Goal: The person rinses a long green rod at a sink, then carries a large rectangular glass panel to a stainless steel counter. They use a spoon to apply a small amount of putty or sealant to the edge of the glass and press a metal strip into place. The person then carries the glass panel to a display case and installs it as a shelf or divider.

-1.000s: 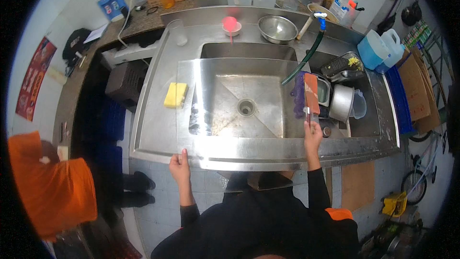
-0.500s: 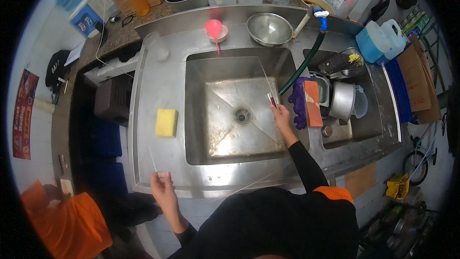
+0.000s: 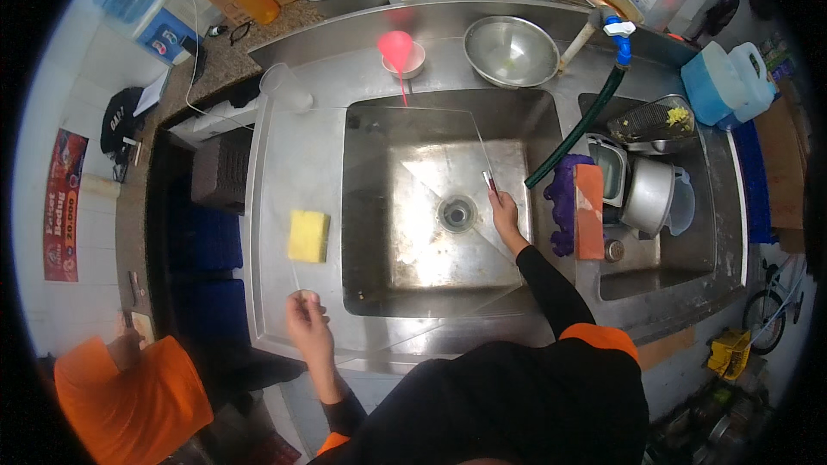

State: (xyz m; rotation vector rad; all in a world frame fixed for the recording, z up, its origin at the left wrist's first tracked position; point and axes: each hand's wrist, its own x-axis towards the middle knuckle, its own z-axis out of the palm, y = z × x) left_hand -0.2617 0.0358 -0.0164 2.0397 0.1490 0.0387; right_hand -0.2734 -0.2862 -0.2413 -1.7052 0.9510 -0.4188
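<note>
Between my hands is a large clear pane (image 3: 412, 198), tilted over the sink (image 3: 448, 301); its thin edges catch the light. My left hand (image 3: 310, 327) pinches its left edge near the counter's front, fingers closed. At its right edge my right hand (image 3: 506, 213) is closed around a small metal fitting (image 3: 488, 179) with a dark red part, which looks attached to the pane. I cannot make out the fitting's kind. A yellow sponge (image 3: 307, 236) lies on the steel counter, just beyond my left hand. The drain (image 3: 457, 214) shows through the pane.
A green hose (image 3: 575, 133) hangs from the blue tap (image 3: 618, 34). An orange block (image 3: 589, 211) and purple cloth (image 3: 562, 207) lie on the divider; the right basin holds pots. A pink funnel (image 3: 396, 50) and steel bowl (image 3: 512, 52) stand behind. Another person's orange sleeve (image 3: 129, 396) is at left.
My left hand has moved up and forward over the counter, nearer the sponge. The pane's near edge has shifted forward with it. My right hand keeps its grip. The whole view has shifted slightly.
</note>
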